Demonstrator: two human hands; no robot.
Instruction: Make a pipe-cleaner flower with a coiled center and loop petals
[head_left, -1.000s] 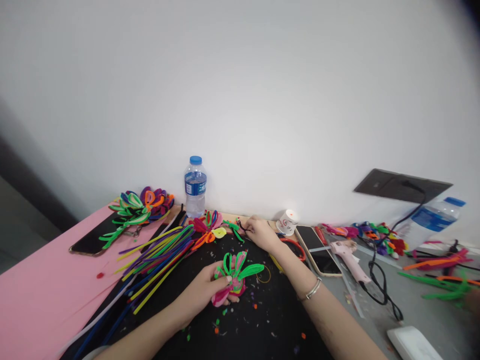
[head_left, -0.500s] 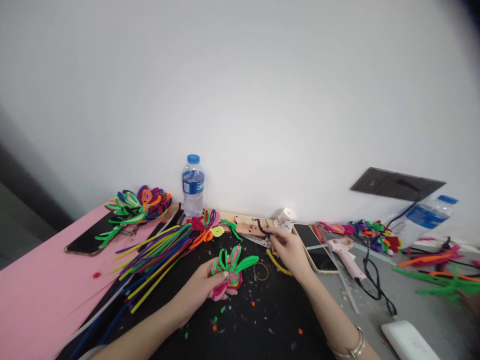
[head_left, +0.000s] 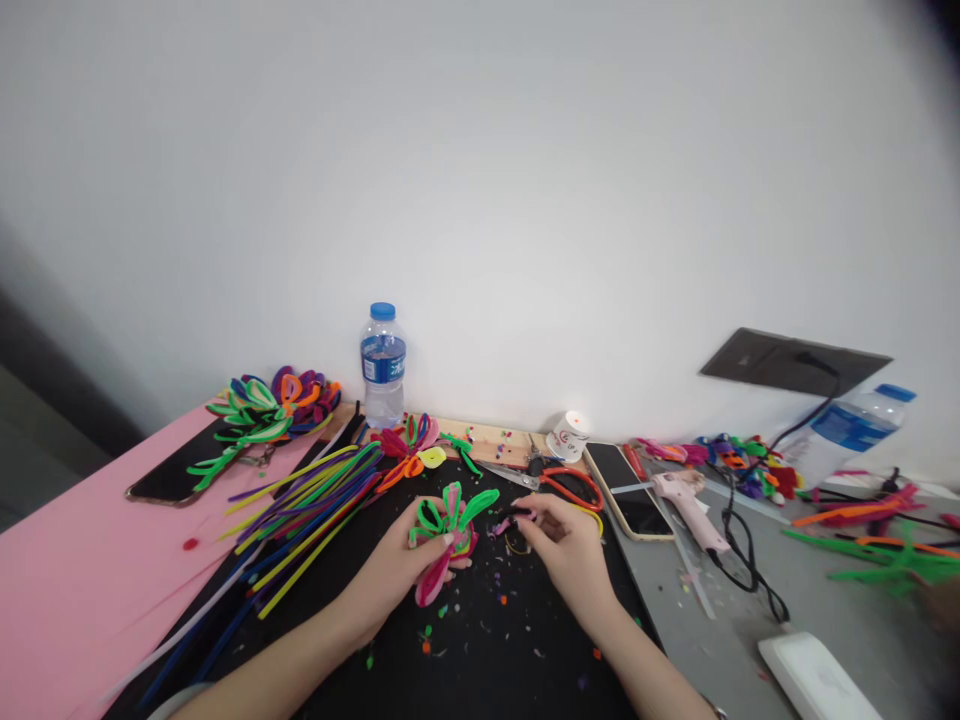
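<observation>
My left hand [head_left: 416,555] is closed around a pipe-cleaner flower [head_left: 431,582], which has green loops on top and pink petals below. To its right, above the black mat [head_left: 495,660], my right hand [head_left: 562,545] pinches a short, dark pipe-cleaner piece [head_left: 504,524] with some pink-purple on it; its exact shape is too small to make out. Just beyond that hand lie orange-handled scissors [head_left: 574,486], and part of a yellow pipe cleaner [head_left: 598,520] shows beside the hand. A thin ring [head_left: 516,547] lies on the mat, partly behind the fingers.
Loose pipe cleaners [head_left: 315,520] and a finished bunch [head_left: 262,410] lie to the left, near a water bottle [head_left: 383,365]. A paper cup [head_left: 570,437], a phone [head_left: 630,495], a corded pink glue gun [head_left: 694,515] and a white box [head_left: 814,675] are to the right.
My right hand has come back from beside the scissors toward the flower, carrying the dark piece, and the orange handles now show. My left hand has shifted slightly left with the flower.
</observation>
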